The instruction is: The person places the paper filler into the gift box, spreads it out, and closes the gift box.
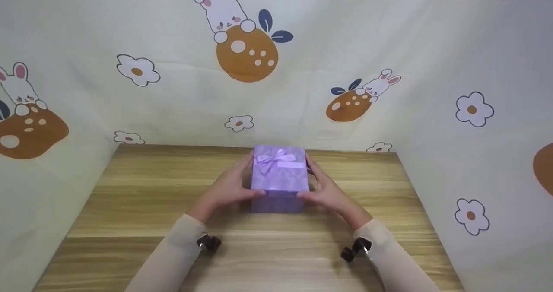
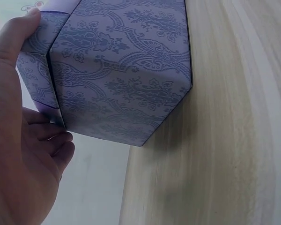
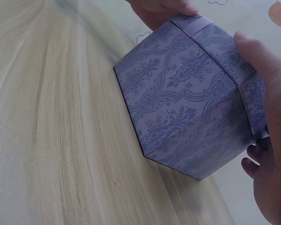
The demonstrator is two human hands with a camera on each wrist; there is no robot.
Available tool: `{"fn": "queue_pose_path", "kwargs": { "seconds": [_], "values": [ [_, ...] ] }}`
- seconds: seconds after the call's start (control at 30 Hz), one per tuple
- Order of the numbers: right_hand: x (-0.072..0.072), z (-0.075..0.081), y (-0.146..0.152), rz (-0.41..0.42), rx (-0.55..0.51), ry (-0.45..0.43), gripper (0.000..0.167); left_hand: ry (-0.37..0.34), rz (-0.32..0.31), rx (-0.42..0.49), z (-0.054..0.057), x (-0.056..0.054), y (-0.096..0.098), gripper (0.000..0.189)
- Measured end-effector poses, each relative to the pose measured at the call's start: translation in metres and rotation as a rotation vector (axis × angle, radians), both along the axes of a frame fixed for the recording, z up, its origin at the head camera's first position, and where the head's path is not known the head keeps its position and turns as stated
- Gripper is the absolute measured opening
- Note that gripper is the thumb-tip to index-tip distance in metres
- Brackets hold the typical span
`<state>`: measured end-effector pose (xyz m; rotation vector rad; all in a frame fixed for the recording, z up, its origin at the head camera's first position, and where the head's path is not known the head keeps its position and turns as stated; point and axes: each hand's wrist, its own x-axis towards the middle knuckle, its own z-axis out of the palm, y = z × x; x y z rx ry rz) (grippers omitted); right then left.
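A purple gift box [image 1: 281, 179] with a damask pattern and a ribbon bow on its lid [image 1: 285, 177] stands on the wooden table. My left hand [image 1: 231, 184] grips the lid's left side, its thumb on the near edge and its fingers along the side. On the opposite side my right hand [image 1: 324, 188] grips the lid in the same way, thumb at the near edge. Both wrist views show the box body [image 2: 117, 70] below the hands, with a dark seam between lid and body. In the right wrist view the box's lower edge meets the table.
The wooden table [image 1: 268, 257] runs back to a pale cloth wall [image 1: 181, 102] printed with rabbits, oranges and flowers. Similar cloth rises along both sides. A small black camera mount [image 1: 209, 242] sits on the left wrist and another black mount [image 1: 356, 249] on the right.
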<state>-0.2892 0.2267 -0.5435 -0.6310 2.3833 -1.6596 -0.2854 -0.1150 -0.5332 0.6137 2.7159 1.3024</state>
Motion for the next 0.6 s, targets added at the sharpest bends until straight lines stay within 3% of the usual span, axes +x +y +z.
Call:
{"fn": "queue_pose_path", "kwargs": {
  "seconds": [0.23, 0.6],
  "values": [
    [-0.001, 0.003, 0.000, 0.001, 0.055, -0.009, 0.131, -0.004, -0.002, 0.014, 0.000, 0.003, -0.002, 0.140],
    [0.001, -0.005, -0.001, 0.044, 0.051, -0.026, 0.130, -0.028, -0.002, 0.036, -0.013, 0.009, -0.001, 0.140]
  ]
}}
